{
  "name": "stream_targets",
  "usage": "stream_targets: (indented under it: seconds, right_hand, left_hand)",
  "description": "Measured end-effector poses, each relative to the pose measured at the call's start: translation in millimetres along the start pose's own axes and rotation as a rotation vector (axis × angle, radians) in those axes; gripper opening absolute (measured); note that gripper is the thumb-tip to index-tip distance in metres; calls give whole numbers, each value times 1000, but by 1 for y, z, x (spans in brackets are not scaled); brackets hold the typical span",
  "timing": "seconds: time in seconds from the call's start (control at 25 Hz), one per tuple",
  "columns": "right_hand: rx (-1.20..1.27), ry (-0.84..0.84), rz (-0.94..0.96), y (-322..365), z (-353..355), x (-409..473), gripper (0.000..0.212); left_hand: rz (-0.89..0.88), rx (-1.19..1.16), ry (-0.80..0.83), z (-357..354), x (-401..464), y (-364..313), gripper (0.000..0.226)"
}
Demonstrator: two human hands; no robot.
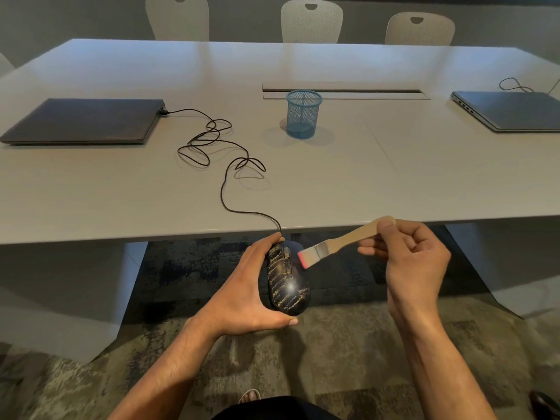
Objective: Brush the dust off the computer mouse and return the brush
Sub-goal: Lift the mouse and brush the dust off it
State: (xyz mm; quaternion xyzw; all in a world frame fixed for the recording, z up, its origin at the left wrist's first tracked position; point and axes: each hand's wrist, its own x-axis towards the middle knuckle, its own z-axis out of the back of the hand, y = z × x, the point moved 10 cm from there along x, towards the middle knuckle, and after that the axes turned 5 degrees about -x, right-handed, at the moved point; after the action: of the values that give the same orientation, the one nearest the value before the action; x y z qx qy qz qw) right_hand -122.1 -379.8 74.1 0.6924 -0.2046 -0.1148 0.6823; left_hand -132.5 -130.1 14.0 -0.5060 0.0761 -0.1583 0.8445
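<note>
A: What did the room look like?

B: A long, pale grey counter [333, 183] filled most of the view, its glossy top reflecting soft light. A narrow cable slot [345, 91] was cut into its middle.

A: Any seating?

B: Three white chairs with perforated backs stood along the far side: one at left [178, 18], one in the middle [311, 22], one at right [419, 30]. Behind them was a plain grey wall [75, 16].

A: And the floor?

B: Carpet [348, 344], mottled beige and grey near the camera, darker blue-black under the counter, between its angled white supports [100, 298].
</note>
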Motion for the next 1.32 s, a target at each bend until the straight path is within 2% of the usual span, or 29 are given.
stream_targets:
  seconds: [0.12, 0.28, 0.48, 0.64, 0.8, 0.96, 1.16, 1.32]
  right_hand:
    - [-46, 56, 1, -4, -10, -5, 6]
    - [-73, -90, 0, -4, 14, 5, 5]
    - [-16, 53, -30, -10, -11, 1, 7]
    - [-47, -61, -11, -9, 3, 8, 7]
    - [-42, 66, -10, -12, -9, 3, 6]
    - [-47, -47, -1, -10, 11, 6, 4]
    - [25, 155, 26, -14, -1, -12, 9]
    - [-1, 54, 52, -14, 13, -10, 7]
  left_hand:
    - [-5, 3, 2, 0, 0, -1, 124]
    - [-5, 0, 6, -1, -2, -1, 126]
    - [-18, 6, 10, -1, 0, -3, 126]
    - [-21, 11, 20, -2, -1, -3, 125]
    - [-15, 9, 15, -1, -1, -1, 126]
    - [0, 3, 19, 0, -2, 3, 126]
    - [14, -7, 21, 2, 0, 7, 126]
    - [17, -10, 11, 4, 2, 8, 126]
